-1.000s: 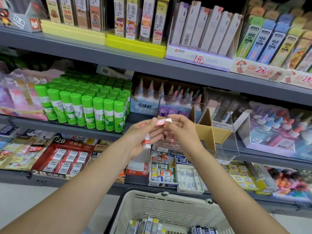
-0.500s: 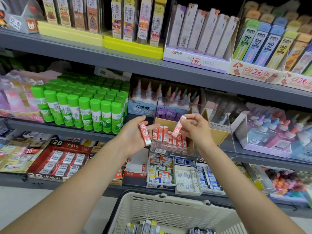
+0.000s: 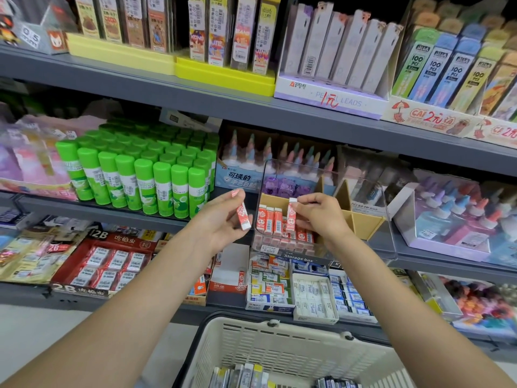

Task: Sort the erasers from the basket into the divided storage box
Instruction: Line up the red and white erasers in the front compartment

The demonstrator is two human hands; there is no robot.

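Head view shows the clear divided storage box [image 3: 326, 217] on the middle shelf [image 3: 92, 211], and everything here is placed from it. The right hand [image 3: 319, 217] reaches into its front-left compartment, fingers pinching a red-and-white eraser [image 3: 291, 217] upright just beside the row of matching erasers [image 3: 270, 221] already standing there. The left hand [image 3: 223, 219] waits just left of the box's left wall, its fingers curled round a second red eraser [image 3: 242, 217], tilted a little.

The step in hand looks like seating the right hand's eraser at the end of that row. The next move likely calls for lowering it straight so it does not topple its neighbours, then passing the left hand's eraser across or dropping it in the same compartment.

The basket [image 3: 282, 348] sits below the box at the bottom edge, cut off by the frame; only the tops of a few wrapped erasers in it show, and their kinds are hard to tell. The box's rear compartments, behind the tan dividers [image 3: 361, 222], are partly hidden; something purple lies at the back left, unclear. The lower layer of erasers is blurred through the front wall.
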